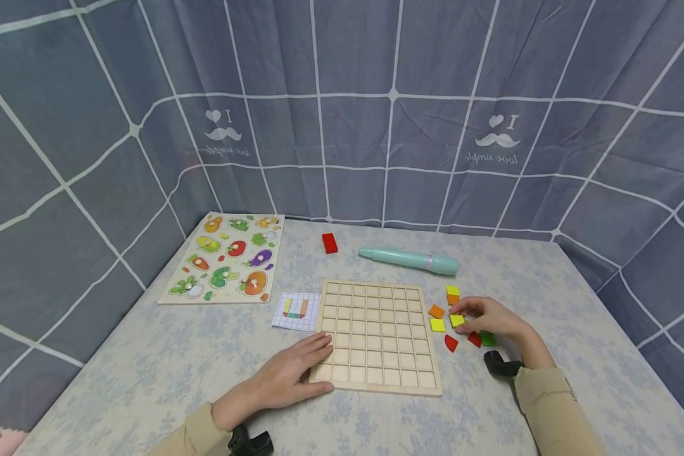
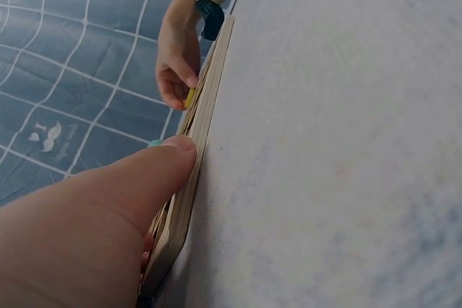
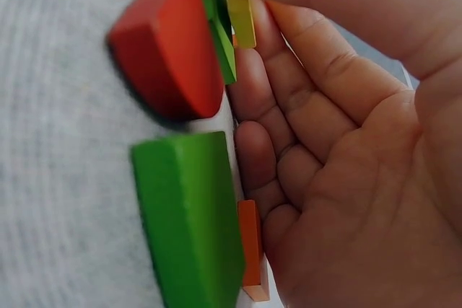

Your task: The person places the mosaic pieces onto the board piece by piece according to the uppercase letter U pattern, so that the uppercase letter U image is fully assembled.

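A wooden grid board (image 1: 376,335) lies on the table with bare squares. My left hand (image 1: 287,373) rests flat over its lower left corner, fingers extended; the left wrist view has the thumb (image 2: 170,167) along the board's edge. To the right of the board, my right hand (image 1: 493,316) pinches a yellow square block (image 1: 457,320) between thumb and fingertips. Around it lie an orange block (image 1: 436,311), another yellow block (image 1: 437,325), two red wedge-shaped blocks (image 1: 451,343) and a green block (image 1: 487,339). The right wrist view shows the green block (image 3: 191,214) close to the palm.
A small pattern card (image 1: 296,311) sits left of the board. Behind it is a vegetable puzzle board (image 1: 225,259). A red block (image 1: 330,243) and a teal pen-shaped object (image 1: 408,259) lie toward the back, before a grid-patterned curtain (image 1: 353,126).
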`<act>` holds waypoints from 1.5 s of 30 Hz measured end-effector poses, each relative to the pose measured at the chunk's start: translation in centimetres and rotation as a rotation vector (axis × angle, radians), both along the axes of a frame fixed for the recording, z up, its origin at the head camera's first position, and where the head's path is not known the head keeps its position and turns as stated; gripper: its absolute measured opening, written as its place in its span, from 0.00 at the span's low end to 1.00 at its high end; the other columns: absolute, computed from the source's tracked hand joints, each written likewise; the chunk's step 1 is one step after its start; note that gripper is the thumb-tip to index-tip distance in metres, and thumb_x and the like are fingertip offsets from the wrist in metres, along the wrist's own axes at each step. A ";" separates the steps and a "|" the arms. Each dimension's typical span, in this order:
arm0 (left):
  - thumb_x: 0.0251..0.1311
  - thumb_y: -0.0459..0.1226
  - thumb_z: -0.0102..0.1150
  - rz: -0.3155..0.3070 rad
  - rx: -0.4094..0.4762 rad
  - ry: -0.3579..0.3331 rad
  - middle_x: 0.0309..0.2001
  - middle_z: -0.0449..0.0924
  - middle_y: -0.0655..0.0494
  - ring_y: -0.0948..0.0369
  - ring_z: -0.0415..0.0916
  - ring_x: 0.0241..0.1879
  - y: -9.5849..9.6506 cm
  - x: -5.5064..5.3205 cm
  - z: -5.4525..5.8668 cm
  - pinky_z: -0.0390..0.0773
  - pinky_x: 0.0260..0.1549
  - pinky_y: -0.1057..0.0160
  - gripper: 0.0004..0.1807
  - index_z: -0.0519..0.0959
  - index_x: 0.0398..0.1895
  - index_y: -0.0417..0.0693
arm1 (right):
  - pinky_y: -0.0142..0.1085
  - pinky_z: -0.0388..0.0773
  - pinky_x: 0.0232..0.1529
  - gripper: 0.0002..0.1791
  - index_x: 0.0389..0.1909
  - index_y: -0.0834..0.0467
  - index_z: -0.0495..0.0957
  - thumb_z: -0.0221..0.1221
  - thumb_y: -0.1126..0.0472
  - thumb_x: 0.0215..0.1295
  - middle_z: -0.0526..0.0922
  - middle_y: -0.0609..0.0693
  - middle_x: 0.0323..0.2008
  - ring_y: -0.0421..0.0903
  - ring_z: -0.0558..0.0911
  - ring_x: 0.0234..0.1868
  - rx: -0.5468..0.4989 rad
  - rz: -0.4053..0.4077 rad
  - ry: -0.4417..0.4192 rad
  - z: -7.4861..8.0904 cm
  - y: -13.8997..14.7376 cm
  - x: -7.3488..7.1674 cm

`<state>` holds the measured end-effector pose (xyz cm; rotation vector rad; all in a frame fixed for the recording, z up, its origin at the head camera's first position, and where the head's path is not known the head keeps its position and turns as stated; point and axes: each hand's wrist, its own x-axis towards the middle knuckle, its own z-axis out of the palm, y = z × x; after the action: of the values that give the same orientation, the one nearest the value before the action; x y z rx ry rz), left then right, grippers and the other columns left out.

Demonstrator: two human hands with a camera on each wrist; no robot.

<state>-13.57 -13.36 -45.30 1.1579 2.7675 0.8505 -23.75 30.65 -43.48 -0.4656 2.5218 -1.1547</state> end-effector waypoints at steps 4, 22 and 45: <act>0.62 0.57 0.52 -0.001 -0.003 0.016 0.69 0.59 0.48 0.54 0.52 0.70 0.0 -0.1 0.0 0.60 0.64 0.53 0.37 0.67 0.66 0.39 | 0.35 0.74 0.32 0.20 0.46 0.64 0.78 0.68 0.60 0.53 0.76 0.54 0.37 0.49 0.71 0.36 0.001 -0.014 0.000 0.1 -0.1 -0.1; 0.63 0.56 0.52 -0.013 -0.003 0.034 0.69 0.59 0.47 0.54 0.53 0.69 -0.1 0.0 -0.1 0.61 0.64 0.53 0.37 0.67 0.66 0.39 | 0.39 0.76 0.35 0.21 0.47 0.64 0.78 0.68 0.59 0.53 0.78 0.54 0.40 0.50 0.73 0.39 0.004 -0.084 0.010 0.2 -0.5 0.1; 0.62 0.57 0.52 -0.010 -0.019 0.005 0.69 0.58 0.48 0.55 0.51 0.70 -0.1 0.0 -0.1 0.59 0.64 0.54 0.38 0.65 0.67 0.39 | 0.39 0.76 0.42 0.23 0.48 0.64 0.77 0.68 0.55 0.55 0.79 0.55 0.44 0.49 0.75 0.42 0.033 -0.126 0.086 0.3 -0.9 0.1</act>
<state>-13.62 -13.45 -45.39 1.1715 2.7653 0.8192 -23.66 29.73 -43.17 -0.3594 2.6738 -1.1589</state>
